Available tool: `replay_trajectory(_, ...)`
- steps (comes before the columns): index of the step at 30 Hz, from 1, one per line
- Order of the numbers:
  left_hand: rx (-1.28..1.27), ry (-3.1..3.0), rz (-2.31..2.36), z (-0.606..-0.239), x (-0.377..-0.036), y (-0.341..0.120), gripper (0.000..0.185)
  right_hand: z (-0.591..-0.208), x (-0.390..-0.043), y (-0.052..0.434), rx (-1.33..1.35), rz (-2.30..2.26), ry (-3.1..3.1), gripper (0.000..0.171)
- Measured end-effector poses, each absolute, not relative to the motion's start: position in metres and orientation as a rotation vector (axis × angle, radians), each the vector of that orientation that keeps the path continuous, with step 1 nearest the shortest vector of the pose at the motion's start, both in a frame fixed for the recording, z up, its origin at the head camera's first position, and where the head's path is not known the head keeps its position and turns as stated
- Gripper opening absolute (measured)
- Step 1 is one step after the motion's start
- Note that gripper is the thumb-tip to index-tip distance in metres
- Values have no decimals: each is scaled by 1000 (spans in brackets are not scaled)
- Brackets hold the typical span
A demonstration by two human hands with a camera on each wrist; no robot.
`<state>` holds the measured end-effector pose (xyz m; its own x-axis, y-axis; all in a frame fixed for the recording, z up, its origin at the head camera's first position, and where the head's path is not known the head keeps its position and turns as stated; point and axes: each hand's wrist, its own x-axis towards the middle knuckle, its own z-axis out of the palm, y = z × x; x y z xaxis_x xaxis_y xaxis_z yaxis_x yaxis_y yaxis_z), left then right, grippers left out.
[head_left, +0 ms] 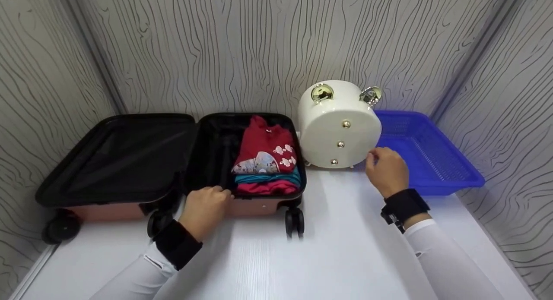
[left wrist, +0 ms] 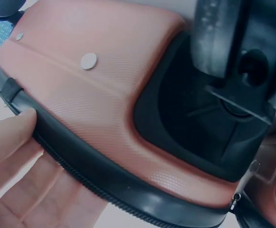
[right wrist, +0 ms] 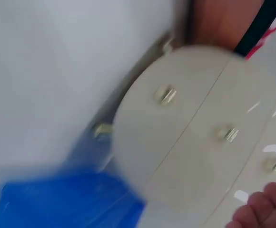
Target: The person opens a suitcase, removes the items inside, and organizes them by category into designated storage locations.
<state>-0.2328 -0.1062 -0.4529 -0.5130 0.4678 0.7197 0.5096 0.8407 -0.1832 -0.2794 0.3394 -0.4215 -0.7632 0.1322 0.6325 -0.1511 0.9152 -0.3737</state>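
Note:
An open pink suitcase (head_left: 250, 207) with black lining lies on the white table, its lid half (head_left: 129, 162) spread to the left. Folded clothes (head_left: 268, 155) sit in the right half: a red top with white prints over teal and red pieces. My left hand (head_left: 206, 211) grips the front rim (left wrist: 76, 154), thumb outside and fingers behind it. A white round-fronted drawer box (head_left: 341, 138) with gold knobs and two gold ear-like parts stands right of the suitcase. Beside its lower right edge is my right hand (head_left: 389, 170), fingers loosely curled around nothing; contact with the box cannot be told.
A blue plastic basket (head_left: 458, 185) stands at the right, partly behind the drawer box. Black suitcase wheels (head_left: 294, 222) stick out toward the front. Wood-grain patterned panels (head_left: 242, 49) close off the back and both sides of the table.

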Motion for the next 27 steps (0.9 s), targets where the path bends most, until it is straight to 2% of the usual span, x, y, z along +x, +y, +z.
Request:
replay_trajectory(9,-706,-2179,-104,-452,-235,-108,39,-423,-281,391,-172,340,-2768,27)
replay_trajectory(13,-706,-2188,-99,-450,-236,-107,39,-418,-277,400,-152,342,-2818,23)
replay_trajectory(18,-708,-2208,-91,-449,-236,-105,37,-407,-263,411,-108,404,-2941,33)
replay_trajectory(27,-706,-2210,-67,-455,-234,-104,38,-388,-230,413,35,508,-3283,32)
